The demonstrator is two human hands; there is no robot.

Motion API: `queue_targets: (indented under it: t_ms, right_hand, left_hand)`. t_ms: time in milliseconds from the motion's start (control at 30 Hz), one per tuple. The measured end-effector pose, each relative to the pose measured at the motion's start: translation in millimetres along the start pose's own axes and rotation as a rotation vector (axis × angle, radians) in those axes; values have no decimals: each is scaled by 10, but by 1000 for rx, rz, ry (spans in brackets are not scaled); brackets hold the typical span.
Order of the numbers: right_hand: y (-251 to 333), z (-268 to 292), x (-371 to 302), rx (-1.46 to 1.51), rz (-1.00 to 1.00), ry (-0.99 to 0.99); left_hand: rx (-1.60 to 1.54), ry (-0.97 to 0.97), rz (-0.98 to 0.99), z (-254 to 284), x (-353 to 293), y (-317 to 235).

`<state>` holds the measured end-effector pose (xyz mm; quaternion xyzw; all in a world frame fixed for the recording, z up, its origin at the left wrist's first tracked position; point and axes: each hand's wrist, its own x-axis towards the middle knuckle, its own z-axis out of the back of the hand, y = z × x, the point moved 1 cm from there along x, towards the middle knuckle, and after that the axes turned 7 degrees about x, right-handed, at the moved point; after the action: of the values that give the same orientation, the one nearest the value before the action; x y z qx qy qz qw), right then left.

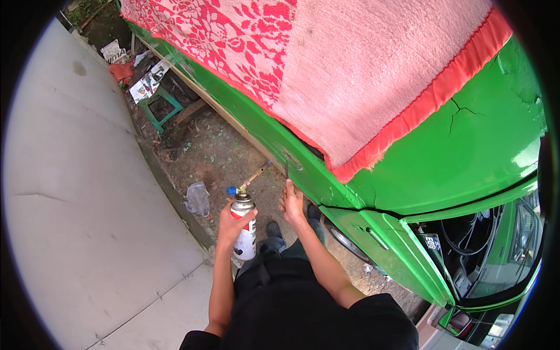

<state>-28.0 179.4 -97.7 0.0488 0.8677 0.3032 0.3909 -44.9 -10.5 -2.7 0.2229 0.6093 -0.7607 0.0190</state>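
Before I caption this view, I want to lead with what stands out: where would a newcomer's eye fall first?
Most striking is the green vehicle at the right, with a pink-and-red blanket draped over it across the top. Near the middle, the left hand grips a white canister with a brass torch tube on top, while the right hand holds a thin dark tool close to the vehicle's side.

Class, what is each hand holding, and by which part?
The left hand grips a torch canister around its upper body; the right hand holds a thin tool by its near end.
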Motion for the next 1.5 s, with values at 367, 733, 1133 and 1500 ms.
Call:
queue_targets:
  t_ms: [367, 733, 1133, 1500]
  right_hand:
    - [32, 422, -172, -13, 84, -67]
    - [60, 344, -259, 19, 61, -69]
    - [-43, 244, -252, 10, 142, -150]
    - [67, 230, -283, 11, 107, -150]
  left_hand:
    - [-39, 71, 13, -152, 31, 104]
    - [-74, 83, 10, -205, -78, 181]
    - [-12, 72, -8, -202, -104, 252]
    - [117, -104, 36, -77, -85, 203]
